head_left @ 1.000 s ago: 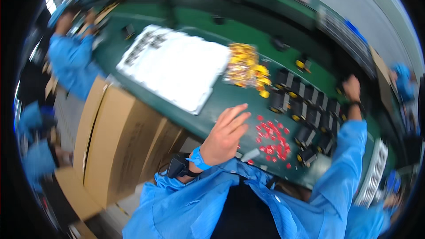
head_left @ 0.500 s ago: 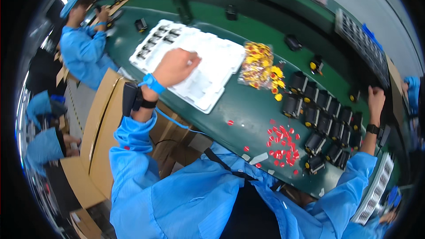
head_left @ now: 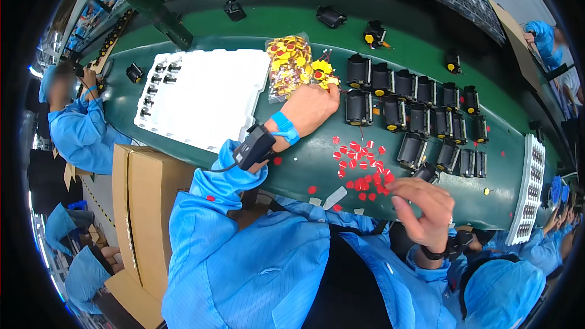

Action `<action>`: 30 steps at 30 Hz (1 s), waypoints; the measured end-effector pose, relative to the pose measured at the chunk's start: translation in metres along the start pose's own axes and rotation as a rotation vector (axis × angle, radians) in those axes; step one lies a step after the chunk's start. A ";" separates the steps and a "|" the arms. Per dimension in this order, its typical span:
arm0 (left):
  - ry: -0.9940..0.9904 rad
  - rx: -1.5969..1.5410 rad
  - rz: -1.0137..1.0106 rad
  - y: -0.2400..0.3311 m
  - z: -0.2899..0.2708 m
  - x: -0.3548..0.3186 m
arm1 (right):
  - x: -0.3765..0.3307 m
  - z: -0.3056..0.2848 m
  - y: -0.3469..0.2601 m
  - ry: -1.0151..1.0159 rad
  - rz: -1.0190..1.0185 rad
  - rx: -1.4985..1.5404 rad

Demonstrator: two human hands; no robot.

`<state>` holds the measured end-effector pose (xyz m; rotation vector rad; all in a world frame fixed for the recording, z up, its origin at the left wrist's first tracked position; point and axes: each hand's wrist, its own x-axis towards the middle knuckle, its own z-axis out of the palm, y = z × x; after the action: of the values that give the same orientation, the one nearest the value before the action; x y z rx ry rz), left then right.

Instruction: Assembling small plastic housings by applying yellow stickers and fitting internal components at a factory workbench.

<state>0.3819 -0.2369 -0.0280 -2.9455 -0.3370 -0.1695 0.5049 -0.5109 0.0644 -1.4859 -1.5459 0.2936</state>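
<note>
My left hand [head_left: 312, 108] reaches across the green bench [head_left: 256, 18], fingertips curled onto a small pile of yellow parts [head_left: 322, 70] beside a clear bag of the same yellow parts [head_left: 287, 67]. Whether it grips one is hidden by the knuckles. My right hand [head_left: 425, 210] is close to my body with fingers curled around a black cylindrical component [head_left: 425, 172]. Loose red caps [head_left: 361, 167] are scattered between my hands. A blue band and a black device [head_left: 255, 146] sit on my left wrist.
Rows of black components [head_left: 420, 119] lie at the right. A white moulded tray [head_left: 207, 94] holds a few black parts at its left end. A cardboard box [head_left: 143, 207] stands below the bench. Other people in blue coats work at the left and right.
My left hand left the white tray and moved right to the yellow parts. My right hand came back from the far black components toward my body, near the red caps.
</note>
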 end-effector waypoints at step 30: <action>-0.082 0.143 0.117 0.008 -0.013 -0.019 | -0.016 0.054 0.013 0.017 0.009 0.164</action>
<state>0.3640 -0.2514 -0.0187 -2.8249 -0.1789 -0.0081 0.4710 -0.4987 0.0190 -1.3638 -1.4660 0.4028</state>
